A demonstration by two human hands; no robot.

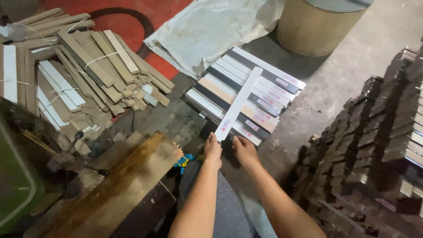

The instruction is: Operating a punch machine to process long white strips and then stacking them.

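Closest in, two bare arms reach forward over a grey lap. The left hand (213, 149) has its grip pinched on the near end of a long white strip (238, 104). The right hand (245, 150) sits just beside that same end, fingers curled down; I cannot tell if its grip is pinching the strip or only touching it. The white strip lies tilted across a flat stack of strips (245, 92) on the floor, white, tan and dark ones side by side, some with small pink labels at their ends.

To the left, a brown wooden board (119, 187) slopes down, with a little blue thing (185, 161) at its corner. To the right stands a dark pile of stacked bars (379, 145).

Farther off on the left are bundles of wood strips (79, 75) tied with string. A pale cloth (211, 31) lies on the floor near a big round tan drum (315, 26).
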